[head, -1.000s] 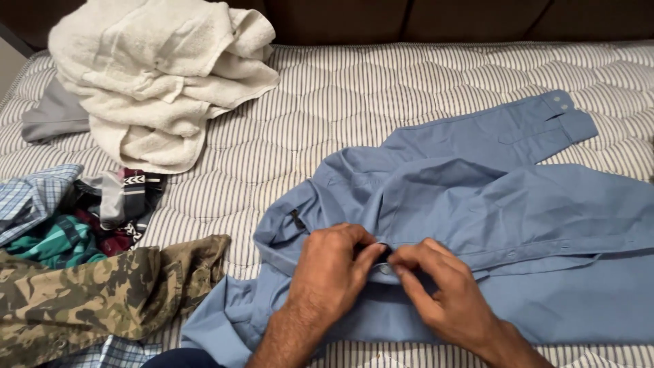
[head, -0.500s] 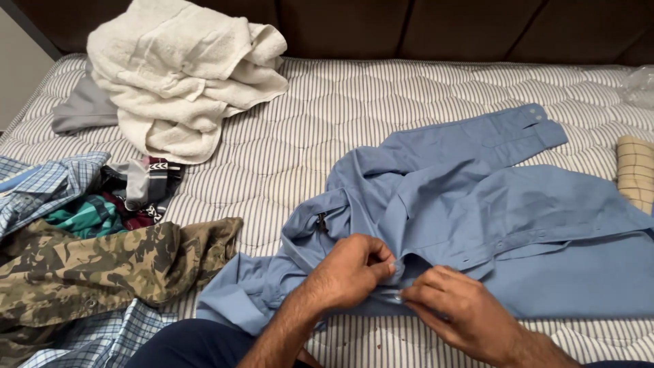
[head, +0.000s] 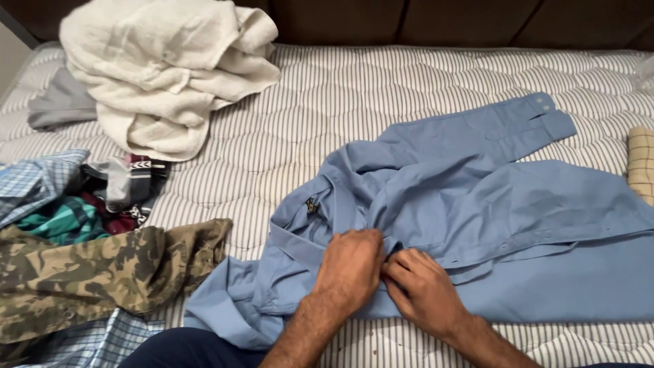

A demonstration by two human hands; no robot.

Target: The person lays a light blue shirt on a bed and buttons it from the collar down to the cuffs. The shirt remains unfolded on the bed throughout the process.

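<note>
Head view: left hand (head: 351, 264) and right hand (head: 421, 289) both pinched shut on blue shirt (head: 490, 225) placket, flat on bed (head: 381, 102). Best kept taut, edges aligned.

Soft, even indoor light falls from above, bright enough that colours read clearly across the bed (head: 381, 102). Shadows are faint and diffuse: a thin dark band under the near edge of the blue shirt (head: 531, 225), soft shade in its folds, and a little under the left hand (head: 351, 267) and right hand (head: 422, 289). The cream towel pile (head: 163, 68) at far left is brightest, close to washed out, without hard glare. The dark headboard (head: 477, 20) along the far edge loses detail. Focus is sharp throughout, with no visible motion blur and little edge distortion.
</note>
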